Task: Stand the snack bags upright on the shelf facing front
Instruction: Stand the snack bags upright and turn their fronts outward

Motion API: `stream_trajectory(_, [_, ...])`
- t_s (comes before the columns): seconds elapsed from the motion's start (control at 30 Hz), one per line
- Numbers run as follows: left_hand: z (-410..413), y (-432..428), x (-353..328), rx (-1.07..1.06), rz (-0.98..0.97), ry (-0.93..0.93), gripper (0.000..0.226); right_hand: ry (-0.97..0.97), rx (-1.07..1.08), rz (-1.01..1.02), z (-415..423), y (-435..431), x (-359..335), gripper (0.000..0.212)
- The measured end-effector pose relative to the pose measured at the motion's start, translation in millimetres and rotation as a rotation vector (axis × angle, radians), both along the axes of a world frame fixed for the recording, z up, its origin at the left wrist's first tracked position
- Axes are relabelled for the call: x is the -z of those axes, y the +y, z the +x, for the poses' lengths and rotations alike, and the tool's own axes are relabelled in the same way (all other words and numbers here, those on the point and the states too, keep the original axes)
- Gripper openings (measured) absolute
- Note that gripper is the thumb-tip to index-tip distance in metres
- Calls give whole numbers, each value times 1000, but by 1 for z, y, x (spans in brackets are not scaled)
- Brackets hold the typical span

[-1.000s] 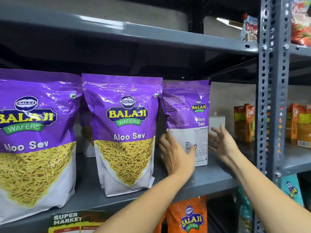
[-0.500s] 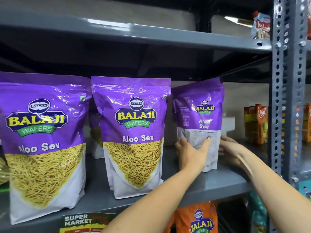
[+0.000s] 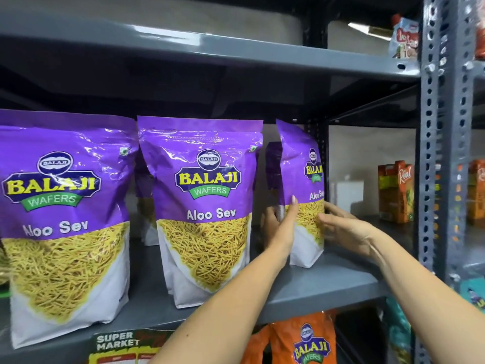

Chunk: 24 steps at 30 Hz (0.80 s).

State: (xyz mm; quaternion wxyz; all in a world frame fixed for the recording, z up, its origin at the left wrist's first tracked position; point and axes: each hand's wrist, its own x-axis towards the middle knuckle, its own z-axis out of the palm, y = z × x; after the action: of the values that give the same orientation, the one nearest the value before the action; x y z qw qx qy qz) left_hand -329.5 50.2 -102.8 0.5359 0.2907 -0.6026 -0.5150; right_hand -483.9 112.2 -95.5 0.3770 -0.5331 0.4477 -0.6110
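While upright on the shelf (image 3: 328,282), third bag (image 3: 301,179) between left hand (image 3: 282,227) and right hand (image 3: 346,229), fingers seemingly flat, extended.

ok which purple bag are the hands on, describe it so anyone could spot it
On the grey shelf with three purple bags in front, it is the rightmost bag, held between the left hand and right hand. Unlike the two facing front, it is turned partway sideways, its logo cut off.

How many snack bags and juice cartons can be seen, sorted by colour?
Purple bags, front row: 3, the third held between the left hand and right hand
Orange bags: 1
Orange cartons: 2
Total: 6, not counting bags partly hidden behind.
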Motion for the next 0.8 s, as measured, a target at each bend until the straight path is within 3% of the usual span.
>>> stream_trajectory(0.13, [-19,-36,19,80,90,168,90,-33,147,-50,-2,-3,2,118])
stream_trajectory(0.27, [-4,-7,3,-24,151,209,55,-20,257,-89,3,-2,3,116])
stream_trajectory(0.33, [-1,-3,2,-123,166,259,52,-30,265,-106,8,-1,2,117])
stream_trajectory(0.43, [2,2,5,-199,147,224,62,-58,246,-101,9,1,4,126])
stream_trajectory(0.53, [2,8,7,-90,156,186,84,-49,200,-63,10,2,9,114])
stream_trajectory(0.6, [2,10,9,-38,140,102,88,-21,195,-34,13,2,12,123])
stream_trajectory(0.8, [10,13,11,5,79,-27,102,20,189,-30,14,8,13,111])
